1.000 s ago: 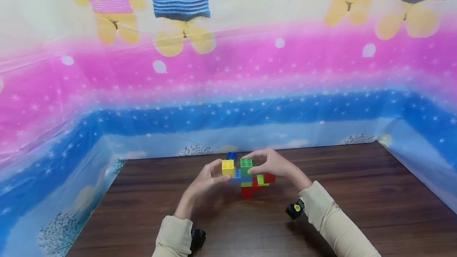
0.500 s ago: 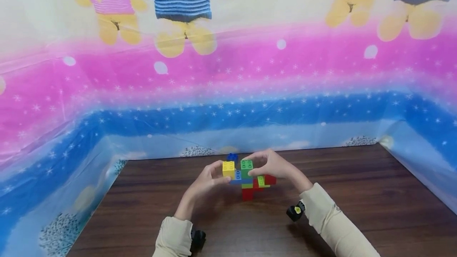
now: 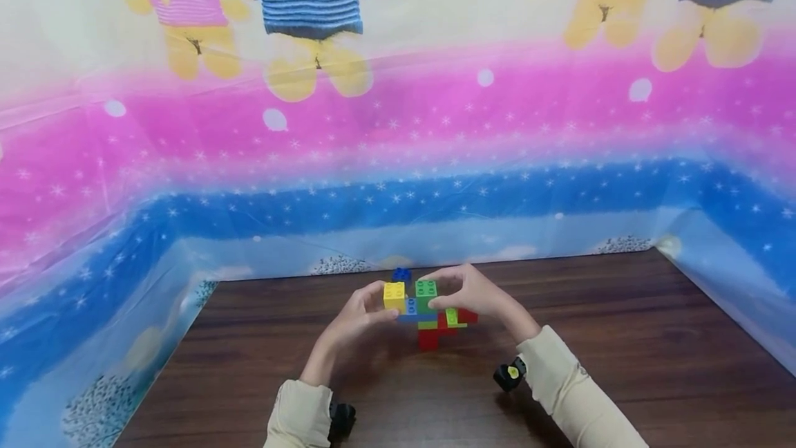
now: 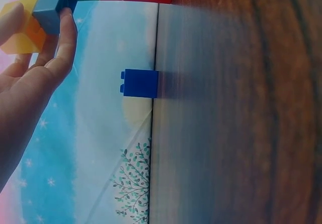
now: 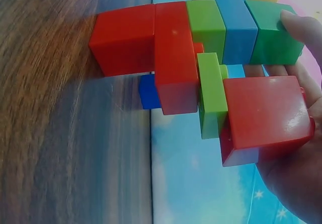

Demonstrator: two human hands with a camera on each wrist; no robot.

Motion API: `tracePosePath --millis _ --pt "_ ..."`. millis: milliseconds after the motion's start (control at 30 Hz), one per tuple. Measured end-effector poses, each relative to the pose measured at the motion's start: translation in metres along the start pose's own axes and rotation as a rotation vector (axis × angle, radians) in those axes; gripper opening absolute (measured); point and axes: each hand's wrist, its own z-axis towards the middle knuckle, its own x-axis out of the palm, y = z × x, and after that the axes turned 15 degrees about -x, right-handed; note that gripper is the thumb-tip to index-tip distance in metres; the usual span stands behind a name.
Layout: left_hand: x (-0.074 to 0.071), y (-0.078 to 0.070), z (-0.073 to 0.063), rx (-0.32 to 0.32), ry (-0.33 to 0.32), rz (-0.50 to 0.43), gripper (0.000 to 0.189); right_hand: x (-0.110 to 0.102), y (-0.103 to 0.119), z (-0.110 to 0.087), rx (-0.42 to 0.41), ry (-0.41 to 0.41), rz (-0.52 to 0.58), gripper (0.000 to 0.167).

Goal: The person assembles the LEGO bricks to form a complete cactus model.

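Note:
A stacked structure of toy building bricks stands upright on the table. Its lowest part is a red brick, with another red brick and a lime brick above. Across these lies a long blue brick, carrying a yellow brick on the left and a green brick on the right. The left hand holds the yellow brick between thumb and fingers; one fingertip touches the blue brick. The right hand grips the green brick, its palm close behind a red side brick joined to a thin lime piece.
Behind the structure a separate dark blue brick stands on the brown wooden table. A printed cloth backdrop rises at the table's far edge and along the sides. Black wrist cameras hang below both cuffs.

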Motion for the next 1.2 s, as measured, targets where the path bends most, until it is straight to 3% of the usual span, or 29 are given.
tracePosePath --millis 367,700,967,1200 --pt "0.0014 0.0034 0.0003 -0.046 -0.02 -0.002 0.048 0.0021 0.0015 -0.0018 0.041 -0.032 0.044 0.045" --pt "0.0008 0.0039 0.0007 0.016 -0.014 0.005 0.049 0.0031 0.0002 -0.0025 0.041 -0.04 0.05 0.046" --pt "0.006 0.0037 0.0034 0.006 0.004 -0.007 0.052 -0.0003 0.0002 -0.0089 0.059 -0.048 0.027 0.046" --pt "0.0013 0.0029 0.0022 0.014 -0.013 0.001 0.053 0.0024 0.0016 -0.0035 0.067 -0.051 0.017 0.047"
